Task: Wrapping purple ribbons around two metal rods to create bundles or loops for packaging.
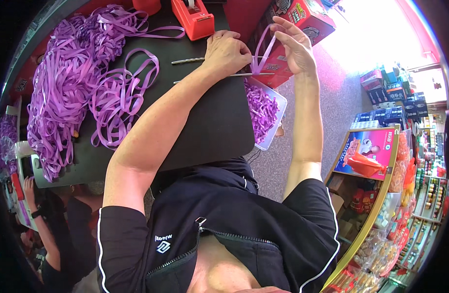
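Ribbons (pixel 63 93) obstruct (right tabletop (pixel 217 122) passable).

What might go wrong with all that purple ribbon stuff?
Maybe three things. The ribbon loop by the right hand is at a thin metal rod that sticks out past the edge of the black table, so it might slip off. The strands in the big ribbon pile cross every which way, so they might tangle. And the red tape dispenser sits close to the left hand, so it might get bumped.
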